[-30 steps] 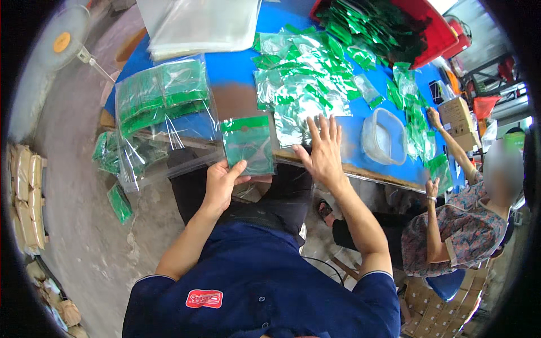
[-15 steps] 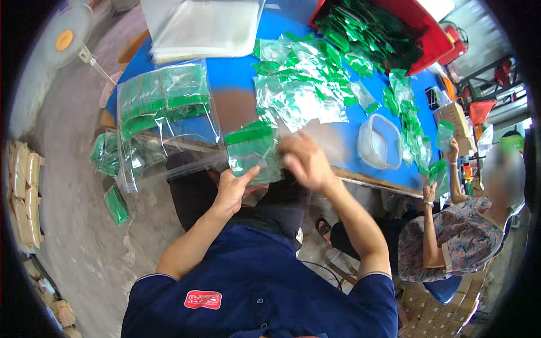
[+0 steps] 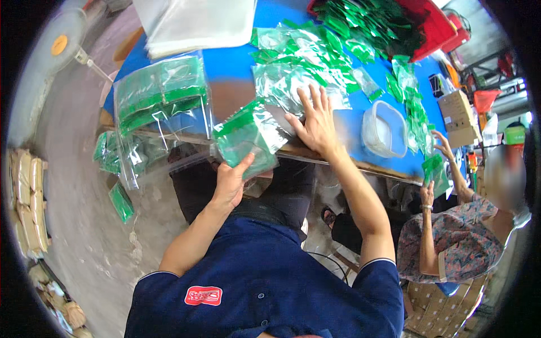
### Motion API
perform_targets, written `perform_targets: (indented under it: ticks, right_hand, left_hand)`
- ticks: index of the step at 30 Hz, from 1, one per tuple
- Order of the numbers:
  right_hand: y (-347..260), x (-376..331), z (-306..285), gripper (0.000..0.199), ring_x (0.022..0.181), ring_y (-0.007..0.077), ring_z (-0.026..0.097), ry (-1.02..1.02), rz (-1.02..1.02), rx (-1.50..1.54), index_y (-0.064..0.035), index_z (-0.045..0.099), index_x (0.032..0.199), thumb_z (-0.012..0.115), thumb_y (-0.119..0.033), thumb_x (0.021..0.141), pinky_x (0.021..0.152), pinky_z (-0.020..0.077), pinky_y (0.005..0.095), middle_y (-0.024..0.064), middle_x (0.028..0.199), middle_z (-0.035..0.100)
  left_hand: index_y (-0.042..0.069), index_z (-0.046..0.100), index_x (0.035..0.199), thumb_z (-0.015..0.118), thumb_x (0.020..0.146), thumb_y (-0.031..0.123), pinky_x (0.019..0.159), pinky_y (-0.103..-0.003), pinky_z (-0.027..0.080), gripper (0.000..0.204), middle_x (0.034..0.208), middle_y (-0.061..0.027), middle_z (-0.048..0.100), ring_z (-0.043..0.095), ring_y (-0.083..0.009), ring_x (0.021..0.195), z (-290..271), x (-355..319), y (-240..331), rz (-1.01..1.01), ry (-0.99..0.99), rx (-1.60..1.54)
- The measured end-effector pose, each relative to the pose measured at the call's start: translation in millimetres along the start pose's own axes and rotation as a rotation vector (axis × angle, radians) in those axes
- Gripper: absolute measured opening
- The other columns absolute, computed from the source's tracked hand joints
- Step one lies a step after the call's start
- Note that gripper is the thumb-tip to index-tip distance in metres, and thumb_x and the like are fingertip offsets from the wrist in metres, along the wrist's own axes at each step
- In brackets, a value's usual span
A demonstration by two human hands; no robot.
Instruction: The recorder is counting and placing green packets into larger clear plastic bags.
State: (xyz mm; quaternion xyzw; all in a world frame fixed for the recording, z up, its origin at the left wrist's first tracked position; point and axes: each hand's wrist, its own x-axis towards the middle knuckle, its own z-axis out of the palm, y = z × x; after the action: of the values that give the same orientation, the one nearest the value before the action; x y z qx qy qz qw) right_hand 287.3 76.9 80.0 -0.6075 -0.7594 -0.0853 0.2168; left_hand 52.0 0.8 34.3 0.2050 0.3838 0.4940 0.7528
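A stack of clear packets with green header strips (image 3: 245,142) is held at the centre of the frame, just below the near edge of the blue counter (image 3: 236,84). It is gripped by the left hand (image 3: 232,183) from underneath, the thumb pressed up on the lower face and the fingers curled behind; this grip is closed on the stack. The stack is tilted, its long axis running from lower left to upper right, the green strips toward the upper left.

The right hand (image 3: 315,124) is laid flat, fingers spread wide, on the loose heap of the same packets (image 3: 293,73) on the counter. Nothing is pinched by it; the palm is merely pressed down on the glossy film. The heap lies directly under and above this hand in the frame, so the right hand is the nearer one to it, while the held stack lies just left of it, nearly touching the wrist.

The packets are thin, crinkled, reflective plastic. A larger clear bag filled with packets (image 3: 160,93) hangs over the counter edge at the left. A translucent rounded tub (image 3: 384,128) stands to the right, and a red crate (image 3: 434,25) at the upper right. Another person's hands (image 3: 434,169) are seen at the right edge with a green packet.
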Motion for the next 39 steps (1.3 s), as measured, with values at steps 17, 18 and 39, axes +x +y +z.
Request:
perform_targets:
  ticks: [17, 18, 39]
  right_hand:
    - [-23, 2, -27, 0.044, 0.122, 0.0448, 0.054, -0.366, 0.135, 0.708, 0.0022, 0.059, 0.122, 0.051, -0.035, 0.1, 0.105, 0.0432, 0.0454, 0.0263, 0.126, 0.06]
    - [1, 9, -6, 0.051, 0.131, 0.0455, 0.046, -0.066, 0.047, 0.449, 0.0004, 0.056, 0.13, 0.051, -0.04, 0.1, 0.111, 0.0361, 0.0503, 0.0268, 0.138, 0.052]
    - [-53, 2, 26, 0.04, 0.086, 0.0394, 0.063, -0.187, -0.175, 0.82, 0.0027, 0.062, 0.091, 0.048, -0.034, 0.102, 0.08, 0.0505, 0.0434, 0.0219, 0.095, 0.065]
  left_hand:
    - [0.004, 0.057, 0.131, 0.072, 0.091, 0.013, 0.099, -0.039, 0.05, 0.044, 0.125, -0.0093, 0.065, 0.062, -0.0216, 0.115, -25, -3, 20, -0.16, -0.109, 0.087]
    - [0.004, 0.056, 0.131, 0.072, 0.091, 0.013, 0.1, -0.039, 0.05, 0.044, 0.126, -0.0094, 0.064, 0.061, -0.0213, 0.117, -22, -1, 18, -0.152, -0.072, 0.089]
    - [-0.002, 0.055, 0.13, 0.069, 0.091, 0.003, 0.101, -0.037, 0.049, 0.042, 0.126, -0.0109, 0.064, 0.062, -0.0204, 0.115, -47, -33, 23, 0.079, 0.032, -0.045]
